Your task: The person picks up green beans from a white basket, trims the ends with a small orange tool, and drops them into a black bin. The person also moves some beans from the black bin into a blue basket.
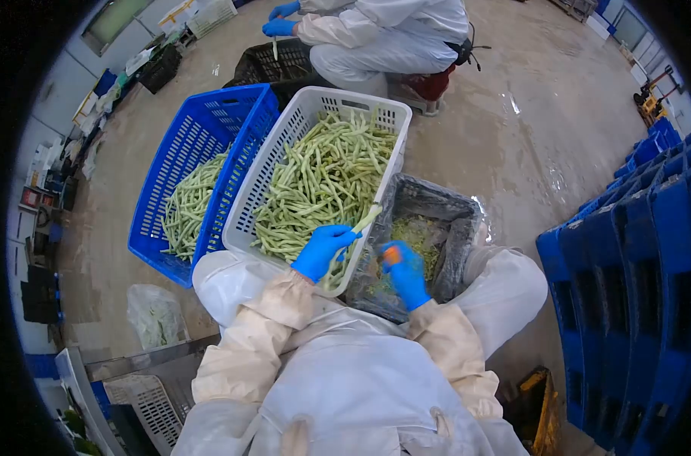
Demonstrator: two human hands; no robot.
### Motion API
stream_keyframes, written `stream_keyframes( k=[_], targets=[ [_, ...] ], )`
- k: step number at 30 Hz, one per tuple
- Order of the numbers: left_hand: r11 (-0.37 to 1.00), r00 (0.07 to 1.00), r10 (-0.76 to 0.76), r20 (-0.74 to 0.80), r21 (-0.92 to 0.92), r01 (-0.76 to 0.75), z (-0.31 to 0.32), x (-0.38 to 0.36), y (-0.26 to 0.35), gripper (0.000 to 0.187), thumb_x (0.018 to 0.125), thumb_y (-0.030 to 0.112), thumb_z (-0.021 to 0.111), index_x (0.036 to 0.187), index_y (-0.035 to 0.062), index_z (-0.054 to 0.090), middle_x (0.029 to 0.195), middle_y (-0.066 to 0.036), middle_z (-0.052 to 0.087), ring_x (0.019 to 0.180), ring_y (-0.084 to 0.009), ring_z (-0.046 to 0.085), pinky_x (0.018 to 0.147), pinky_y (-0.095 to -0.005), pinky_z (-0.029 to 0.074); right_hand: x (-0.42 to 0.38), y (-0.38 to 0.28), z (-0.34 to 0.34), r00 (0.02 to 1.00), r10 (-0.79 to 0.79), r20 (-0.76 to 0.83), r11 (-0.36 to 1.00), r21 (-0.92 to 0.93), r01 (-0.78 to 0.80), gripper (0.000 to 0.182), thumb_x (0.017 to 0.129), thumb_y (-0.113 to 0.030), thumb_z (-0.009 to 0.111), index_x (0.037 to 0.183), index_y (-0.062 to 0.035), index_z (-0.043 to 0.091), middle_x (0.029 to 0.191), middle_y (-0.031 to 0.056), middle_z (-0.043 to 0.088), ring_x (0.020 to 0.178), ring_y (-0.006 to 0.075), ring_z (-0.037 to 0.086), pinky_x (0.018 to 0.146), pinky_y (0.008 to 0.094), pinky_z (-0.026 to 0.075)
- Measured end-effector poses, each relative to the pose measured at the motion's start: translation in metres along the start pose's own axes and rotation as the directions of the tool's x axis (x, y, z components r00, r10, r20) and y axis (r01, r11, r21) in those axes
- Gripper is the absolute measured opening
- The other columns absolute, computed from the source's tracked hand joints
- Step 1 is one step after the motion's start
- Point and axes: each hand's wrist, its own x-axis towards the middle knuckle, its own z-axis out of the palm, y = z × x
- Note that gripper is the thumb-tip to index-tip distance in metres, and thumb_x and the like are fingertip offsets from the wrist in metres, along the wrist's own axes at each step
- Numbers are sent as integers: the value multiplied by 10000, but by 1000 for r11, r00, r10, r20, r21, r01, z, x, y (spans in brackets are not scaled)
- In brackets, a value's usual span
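Observation:
My left hand [326,253], in a blue glove, is closed around a few long green beans; one pale green bean [367,219] sticks out past the fingers to the upper right. It is over the near edge of a white basket [239,220] heaped with green beans [323,178]. My right hand [408,280], also gloved in blue, is closed on a small orange-handled tool [392,254] whose blade I cannot make out. Beneath that hand, between my knees, stands a dark bin [467,220] lined with clear plastic, with green trimmings [421,235] in it.
A blue basket [152,197] with green beans stands left of the white one. Beyond, a seated co-worker [399,38] in white works over a black basket [243,68]. Blue pallets [634,281] stack up at right. A plastic bag [155,311] lies at left.

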Motion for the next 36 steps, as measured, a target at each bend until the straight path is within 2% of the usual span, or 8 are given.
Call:
stream_keyframes(
  k=[9, 13, 20, 23, 25, 29, 32, 36],
  targets=[
    [998, 997, -71, 31, 2, 71, -51, -31, -8, 295, 848, 140, 552, 1097, -15, 584, 696, 3, 539, 563, -69, 475, 492, -217, 387, 26, 55, -76, 520, 694, -498, 672, 708, -218, 168, 809, -69, 506, 946, -11, 585, 706, 41, 578, 625, 145, 553, 599, 274, 472],
    [994, 986, -109, 128, -9, 111, -40, -28, -8, 346, 862, 143, 537, 1170, -14, 534, 760, -19, 576, 610, -78, 523, 543, -208, 427, 20, 20, -26, 970, -205, -135, 956, -240, 168, 316, 815, -37, 530, 1130, -35, 555, 999, 80, 607, 903, 217, 577, 826, 315, 447],
    [992, 963, -125, 239, 29, 122, -34, -28, -8, 320, 871, 161, 533, 1140, -12, 546, 777, -37, 594, 637, -92, 547, 552, -215, 438, 17, -5, -19, 920, -123, 372, 929, -283, 239, 328, 851, -77, 535, 1179, -63, 540, 1164, 140, 534, 1069, 257, 515, 926, 347, 392],
    [980, 959, -171, 225, -62, 190, -31, -31, -2, 271, 879, 184, 524, 1073, -1, 566, 750, -32, 579, 629, -94, 539, 545, -217, 433, 20, -12, -23, 959, 95, 267, 939, 295, -175, 388, 910, -170, 472, 1285, -78, 443, 1319, 128, 427, 1193, 258, 432, 1009, 363, 329],
    [975, 958, -170, 229, -101, 197, -26, -32, 6, 255, 876, 177, 522, 1046, -6, 573, 746, -33, 576, 615, -95, 534, 540, -215, 429, 26, -16, -32, 946, 114, 303, 341, 883, -323, 491, 946, -308, 389, 1376, -91, 294, 1428, 99, 280, 1296, 258, 304, 1072, 379, 233],
    [980, 962, -152, 228, -88, 176, -21, -29, 1, 226, 875, 171, 516, 991, -13, 578, 746, -33, 567, 600, -99, 528, 551, -221, 437, 26, -21, -31, 935, 99, 342, 210, 911, -355, 584, 943, -425, 304, 1407, -89, 197, 1458, 112, 199, 1343, 261, 199, 1091, 427, 149],
    [995, 964, -98, 246, 30, 94, -27, -25, -12, 302, 869, 201, 540, 1078, -13, 578, 749, -23, 583, 615, -83, 536, 547, -216, 438, 20, -27, -22, 981, -55, 187, 950, 312, -6, 530, 894, -248, 517, 1366, -101, 326, 1421, 96, 295, 1322, 278, 252, 1076, 412, 204],
    [947, 996, -13, 87, 320, -15, -25, -22, -14, 249, 840, 158, 574, 1034, 9, 622, 716, 1, 597, 562, -58, 532, 489, -210, 434, 19, -12, -22, 918, -207, 339, 938, -199, 285, 439, 831, -124, 590, 1254, -96, 479, 1312, 97, 443, 1281, 301, 317, 1047, 408, 256]
  ],
)
